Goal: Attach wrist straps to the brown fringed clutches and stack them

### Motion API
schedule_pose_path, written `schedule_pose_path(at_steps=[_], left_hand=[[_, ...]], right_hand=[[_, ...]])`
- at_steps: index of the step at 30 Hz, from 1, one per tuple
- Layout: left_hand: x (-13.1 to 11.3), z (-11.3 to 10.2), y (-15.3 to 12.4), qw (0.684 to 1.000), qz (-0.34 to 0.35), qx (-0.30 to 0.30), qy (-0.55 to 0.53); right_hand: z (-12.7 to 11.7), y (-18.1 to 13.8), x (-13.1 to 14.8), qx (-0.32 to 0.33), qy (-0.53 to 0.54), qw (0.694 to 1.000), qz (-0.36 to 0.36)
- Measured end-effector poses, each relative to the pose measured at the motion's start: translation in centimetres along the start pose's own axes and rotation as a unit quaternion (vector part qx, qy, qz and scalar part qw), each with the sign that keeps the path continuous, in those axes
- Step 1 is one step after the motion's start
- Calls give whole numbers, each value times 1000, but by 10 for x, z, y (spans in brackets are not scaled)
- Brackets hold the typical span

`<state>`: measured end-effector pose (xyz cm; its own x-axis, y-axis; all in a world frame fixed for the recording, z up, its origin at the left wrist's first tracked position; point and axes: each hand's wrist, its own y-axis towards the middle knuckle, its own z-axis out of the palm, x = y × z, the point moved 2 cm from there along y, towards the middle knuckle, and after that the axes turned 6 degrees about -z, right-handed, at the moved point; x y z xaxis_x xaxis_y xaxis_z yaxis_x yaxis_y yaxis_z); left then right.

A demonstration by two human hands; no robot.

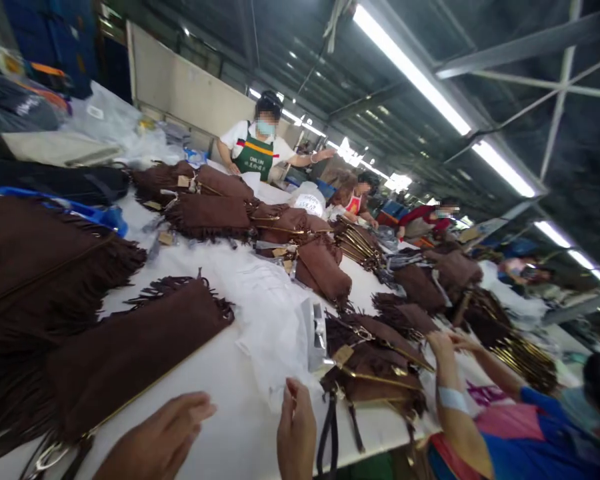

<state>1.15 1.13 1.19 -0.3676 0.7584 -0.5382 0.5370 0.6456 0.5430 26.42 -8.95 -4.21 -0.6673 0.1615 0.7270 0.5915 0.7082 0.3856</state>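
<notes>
My left hand [155, 440] hovers low over the white table [240, 427], fingers stretched out and apart, holding nothing, just right of a brown fringed suede bag [130, 353]. My right hand [296, 430] is raised beside it, fingertips pinched on the edge of a white dust-bag cloth [275, 320] that lies across the table. Right of that hand sits another brown fringed bag [375, 373] with gold chain and black straps.
Several more brown fringed bags [210, 213] cover the long table. A co-worker in blue at the right has both hands [443, 343] on a bag. A person in a green apron [255, 157] stands at the far end; others sit beyond.
</notes>
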Motion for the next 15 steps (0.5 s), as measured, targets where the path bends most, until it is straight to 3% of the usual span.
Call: schedule_pose_path(at_steps=[3,5,8,12,15], left_hand=[[-42,48,47,997,29,62,-25],[-57,75,68,996,-20,81,-45],[-53,106,86,974,-165,114,-107],[-19,127,91,889,-384,126,-213],[2,134,86,831,-452,134,-296]], right_hand=[[5,4,-31,-35,120,982,138],[16,9,-31,-39,215,959,179],[31,16,-8,10,302,945,124],[38,21,21,155,265,952,-1],[30,29,11,190,216,958,-1]])
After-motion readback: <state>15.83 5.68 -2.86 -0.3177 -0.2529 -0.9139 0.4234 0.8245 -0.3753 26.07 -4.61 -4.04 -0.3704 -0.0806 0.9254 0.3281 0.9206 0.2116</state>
